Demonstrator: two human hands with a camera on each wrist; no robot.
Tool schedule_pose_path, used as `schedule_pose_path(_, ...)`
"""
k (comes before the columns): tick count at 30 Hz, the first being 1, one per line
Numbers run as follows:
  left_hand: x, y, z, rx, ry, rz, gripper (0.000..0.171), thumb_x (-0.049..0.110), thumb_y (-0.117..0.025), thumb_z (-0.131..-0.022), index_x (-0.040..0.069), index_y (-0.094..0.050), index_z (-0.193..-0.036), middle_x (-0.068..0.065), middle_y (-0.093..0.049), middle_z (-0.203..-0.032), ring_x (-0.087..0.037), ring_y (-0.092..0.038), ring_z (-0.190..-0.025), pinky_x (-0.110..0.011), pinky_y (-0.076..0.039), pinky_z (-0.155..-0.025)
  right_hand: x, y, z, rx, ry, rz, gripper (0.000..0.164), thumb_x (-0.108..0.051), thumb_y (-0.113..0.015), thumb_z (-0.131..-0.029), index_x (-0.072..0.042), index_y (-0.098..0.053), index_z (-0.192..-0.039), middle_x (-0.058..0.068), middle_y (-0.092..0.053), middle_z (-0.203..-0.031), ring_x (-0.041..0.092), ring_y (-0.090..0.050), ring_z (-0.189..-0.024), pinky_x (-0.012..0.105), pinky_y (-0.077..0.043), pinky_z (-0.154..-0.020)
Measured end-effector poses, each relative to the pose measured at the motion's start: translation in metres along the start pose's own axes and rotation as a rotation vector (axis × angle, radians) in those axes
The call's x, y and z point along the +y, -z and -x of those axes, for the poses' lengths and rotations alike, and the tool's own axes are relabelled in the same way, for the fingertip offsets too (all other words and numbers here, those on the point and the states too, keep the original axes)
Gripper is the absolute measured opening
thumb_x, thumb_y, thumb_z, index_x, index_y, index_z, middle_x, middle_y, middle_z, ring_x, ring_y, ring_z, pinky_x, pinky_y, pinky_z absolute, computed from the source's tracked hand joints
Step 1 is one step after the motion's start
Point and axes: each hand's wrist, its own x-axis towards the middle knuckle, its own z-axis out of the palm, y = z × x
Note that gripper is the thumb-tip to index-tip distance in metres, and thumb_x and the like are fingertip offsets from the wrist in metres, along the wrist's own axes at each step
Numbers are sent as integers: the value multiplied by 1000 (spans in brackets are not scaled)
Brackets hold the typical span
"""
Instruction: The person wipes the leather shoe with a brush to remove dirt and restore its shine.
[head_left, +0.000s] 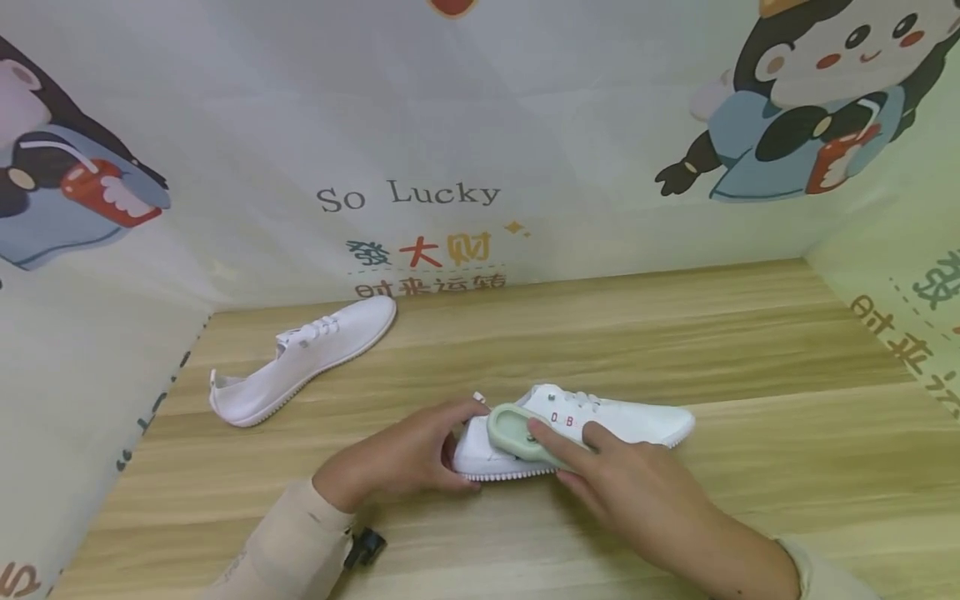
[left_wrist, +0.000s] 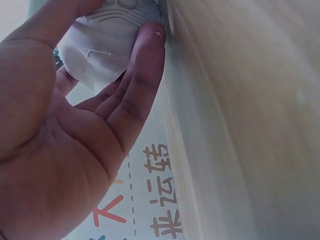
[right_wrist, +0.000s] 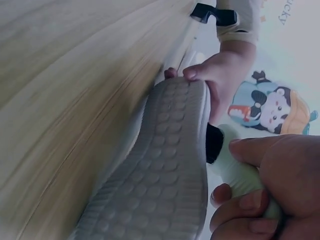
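Note:
A white lace-up shoe (head_left: 633, 421) is tilted on its side on the wooden surface, toe to the right, with small red letters on its upper. My left hand (head_left: 408, 450) grips it by the heel, thumb and fingers on either side. In my right hand (head_left: 637, 492) is a pale green shoe brush (head_left: 504, 427), its head laid against the side of the shoe near the heel. Black bristles (right_wrist: 214, 143) show in the right wrist view, right by the edge of the round-studded sole (right_wrist: 160, 150). The left wrist view shows the heel (left_wrist: 102, 50) between my fingers.
A second white shoe (head_left: 300, 375) lies at the back left of the wood-grain surface (head_left: 787, 358). Printed cloth walls (head_left: 585, 192) with cartoon figures and lettering enclose the back and both sides. A black clip-like object (head_left: 365, 547) sits beside my left sleeve.

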Motion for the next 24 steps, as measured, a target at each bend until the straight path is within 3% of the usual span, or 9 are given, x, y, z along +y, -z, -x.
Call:
schedule_pose_path(11, 0, -2, -1, -3, 31, 4, 66, 15, -87, -77, 20, -52, -132, 3, -59, -100, -7, -58, -72, -23, -53, -66, 22, 8, 23, -1, -93, -8, 60, -30, -75, -88, -40, -53, -143, -11, -48, -80, 1, -23, -49, 19, -26, -47)
schedule_pose_path(24, 0, -1, -1, -6, 30, -30, 69, 17, -87, -76, 20, -52, -135, 4, -58, -101, -6, -56, -73, -23, -52, -67, 55, 21, 43, -68, -207, 46, 58, -28, -73, -91, -36, -52, -145, -9, -49, -81, 3, -27, -51, 21, -27, -48)
